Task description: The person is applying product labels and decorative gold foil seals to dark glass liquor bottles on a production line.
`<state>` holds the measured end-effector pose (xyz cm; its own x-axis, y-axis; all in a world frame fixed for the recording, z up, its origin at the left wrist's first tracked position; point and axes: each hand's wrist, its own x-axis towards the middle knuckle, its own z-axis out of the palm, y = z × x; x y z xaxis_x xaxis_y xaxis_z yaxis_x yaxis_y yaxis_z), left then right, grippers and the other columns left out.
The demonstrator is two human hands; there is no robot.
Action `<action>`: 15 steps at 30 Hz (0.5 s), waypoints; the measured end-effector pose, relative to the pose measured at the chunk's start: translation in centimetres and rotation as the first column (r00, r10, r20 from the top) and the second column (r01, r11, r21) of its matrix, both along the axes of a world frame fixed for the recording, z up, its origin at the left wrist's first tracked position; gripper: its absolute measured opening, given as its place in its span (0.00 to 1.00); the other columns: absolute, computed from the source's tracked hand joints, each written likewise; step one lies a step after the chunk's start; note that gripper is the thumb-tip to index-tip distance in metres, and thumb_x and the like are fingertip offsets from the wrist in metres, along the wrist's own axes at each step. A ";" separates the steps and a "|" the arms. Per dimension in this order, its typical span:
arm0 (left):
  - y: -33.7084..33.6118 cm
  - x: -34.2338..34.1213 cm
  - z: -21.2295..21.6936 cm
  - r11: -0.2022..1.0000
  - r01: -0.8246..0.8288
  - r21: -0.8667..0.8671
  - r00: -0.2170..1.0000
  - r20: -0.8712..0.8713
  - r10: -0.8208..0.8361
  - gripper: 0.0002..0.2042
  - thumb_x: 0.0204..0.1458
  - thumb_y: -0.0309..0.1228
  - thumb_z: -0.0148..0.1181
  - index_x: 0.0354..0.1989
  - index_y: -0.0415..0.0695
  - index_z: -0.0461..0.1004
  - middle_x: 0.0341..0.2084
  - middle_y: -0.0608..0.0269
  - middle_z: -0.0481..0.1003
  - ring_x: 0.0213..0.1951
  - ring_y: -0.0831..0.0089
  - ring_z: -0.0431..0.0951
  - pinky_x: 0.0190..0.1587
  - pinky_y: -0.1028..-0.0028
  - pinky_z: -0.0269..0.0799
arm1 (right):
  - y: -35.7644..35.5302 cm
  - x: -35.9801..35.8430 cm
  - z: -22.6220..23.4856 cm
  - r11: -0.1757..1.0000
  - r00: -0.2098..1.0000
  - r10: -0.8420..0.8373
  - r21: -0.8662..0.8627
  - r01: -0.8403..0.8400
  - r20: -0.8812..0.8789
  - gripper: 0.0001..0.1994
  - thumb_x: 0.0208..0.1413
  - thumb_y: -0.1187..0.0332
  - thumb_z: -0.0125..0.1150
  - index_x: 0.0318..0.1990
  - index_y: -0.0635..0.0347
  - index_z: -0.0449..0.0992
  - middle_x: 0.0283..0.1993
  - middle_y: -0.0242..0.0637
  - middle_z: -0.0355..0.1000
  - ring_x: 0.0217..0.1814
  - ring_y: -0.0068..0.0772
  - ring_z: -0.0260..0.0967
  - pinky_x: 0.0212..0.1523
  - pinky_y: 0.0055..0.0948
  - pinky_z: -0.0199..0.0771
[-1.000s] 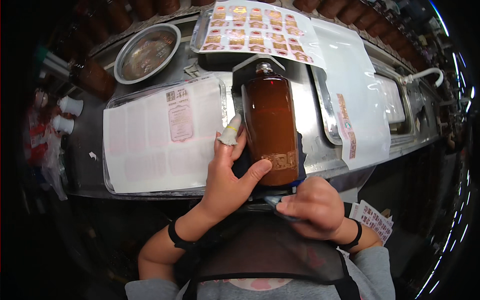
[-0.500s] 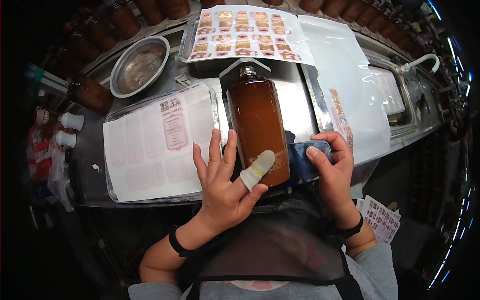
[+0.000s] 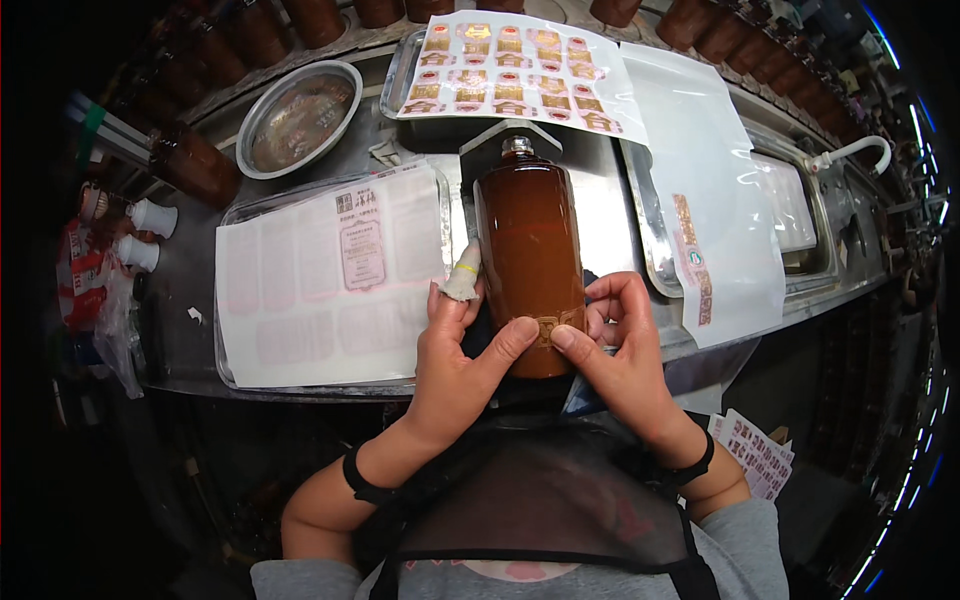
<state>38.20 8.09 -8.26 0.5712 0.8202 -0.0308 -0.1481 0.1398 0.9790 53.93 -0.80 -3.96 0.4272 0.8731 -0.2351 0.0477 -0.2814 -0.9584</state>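
Note:
A brown glass bottle (image 3: pixel 535 240) with a metal-coloured screw neck lies in front of me, its base toward me. Both thumbs press on a small gold decal (image 3: pixel 548 328) near that base. My left hand (image 3: pixel 450 350) grips the bottle's left side, and a white finger cot (image 3: pixel 463 275) with a yellow band covers its index finger. On the other side my right hand (image 3: pixel 630 365) is closed round the bottle's right edge, fingers curled. A dark blue flat piece (image 3: pixel 583 396) shows in part beneath the right hand; the rest of it is hidden.
A sheet of pale labels (image 3: pixel 300 290) lies on a tray at left, a round metal basin (image 3: pixel 345 125) behind it. Gold-and-red decal sheets (image 3: pixel 520 75) lie at the back. Right of the bottle are a white sheet (image 3: pixel 735 240) and a sink with a white tap (image 3: pixel 850 155). Brown bottles line the far edge.
My left hand has shifted to the bottle's left side, its thumb now on the decal. My right hand has let go of the blue flat piece and taken hold of the bottle. The view has shifted slightly.

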 end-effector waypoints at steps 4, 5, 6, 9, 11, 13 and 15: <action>0.4 0.0 -0.2 1.000 0.016 0.009 1.000 0.018 -0.016 0.40 0.55 0.33 0.66 0.69 0.30 0.48 0.63 0.48 0.55 0.67 0.58 0.58 0.68 0.64 0.53 | 0.5 0.5 -0.1 1.000 0.999 0.032 0.000 -0.032 0.011 0.26 0.49 0.67 0.73 0.47 0.60 0.60 0.34 0.26 0.56 0.35 0.13 0.53 0.34 0.14 0.61; 0.4 0.0 -0.3 1.000 0.026 0.000 1.000 0.011 -0.026 0.41 0.55 0.33 0.66 0.69 0.29 0.48 0.63 0.47 0.55 0.67 0.58 0.58 0.69 0.64 0.53 | 0.5 0.6 -0.1 0.999 0.999 0.035 -0.012 -0.035 -0.008 0.26 0.49 0.67 0.73 0.47 0.60 0.60 0.34 0.26 0.56 0.35 0.14 0.53 0.34 0.15 0.61; 0.5 0.0 -0.4 1.000 0.026 -0.001 1.000 0.011 -0.026 0.41 0.55 0.33 0.66 0.69 0.29 0.48 0.63 0.47 0.55 0.67 0.58 0.58 0.69 0.64 0.53 | 0.5 0.6 -0.2 0.999 0.999 0.034 -0.013 -0.035 -0.008 0.26 0.49 0.67 0.73 0.47 0.60 0.60 0.34 0.26 0.56 0.35 0.14 0.53 0.34 0.15 0.61; 0.8 -0.1 -0.8 0.999 0.045 0.005 0.999 0.009 -0.045 0.41 0.54 0.33 0.67 0.70 0.29 0.47 0.63 0.46 0.54 0.67 0.57 0.59 0.69 0.64 0.53 | 0.7 0.8 -0.4 0.999 0.999 0.042 -0.019 -0.042 -0.008 0.26 0.48 0.67 0.74 0.47 0.59 0.60 0.34 0.26 0.56 0.35 0.14 0.52 0.34 0.15 0.61; 0.9 -0.1 -0.7 0.999 0.043 0.016 0.999 -0.003 -0.043 0.42 0.54 0.33 0.67 0.70 0.29 0.47 0.63 0.46 0.54 0.67 0.57 0.59 0.68 0.64 0.53 | 0.8 0.8 -0.4 0.999 0.999 0.047 -0.014 -0.047 0.004 0.26 0.48 0.67 0.74 0.47 0.59 0.60 0.34 0.26 0.56 0.34 0.13 0.52 0.34 0.14 0.60; 0.8 -0.3 -0.9 0.998 0.049 0.029 0.999 -0.012 -0.049 0.42 0.54 0.33 0.67 0.70 0.30 0.47 0.63 0.46 0.54 0.66 0.58 0.60 0.68 0.65 0.54 | 0.8 0.7 -0.7 0.999 0.999 0.040 -0.014 -0.040 -0.005 0.26 0.48 0.67 0.74 0.47 0.59 0.60 0.34 0.26 0.56 0.34 0.13 0.52 0.34 0.14 0.60; 0.7 -0.3 -1.0 0.998 0.055 0.042 0.998 -0.022 -0.054 0.42 0.53 0.33 0.68 0.70 0.30 0.47 0.63 0.45 0.55 0.66 0.58 0.61 0.68 0.65 0.54 | 0.7 0.6 -0.8 0.999 0.999 0.033 -0.014 -0.033 -0.014 0.26 0.48 0.67 0.74 0.47 0.59 0.60 0.34 0.26 0.56 0.34 0.13 0.52 0.34 0.14 0.60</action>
<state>37.92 8.80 -9.31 0.6147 0.7887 -0.0091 -0.1210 0.1057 0.9870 54.57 -0.07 -4.80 0.3952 0.8830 -0.2533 0.0442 -0.2937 -0.9549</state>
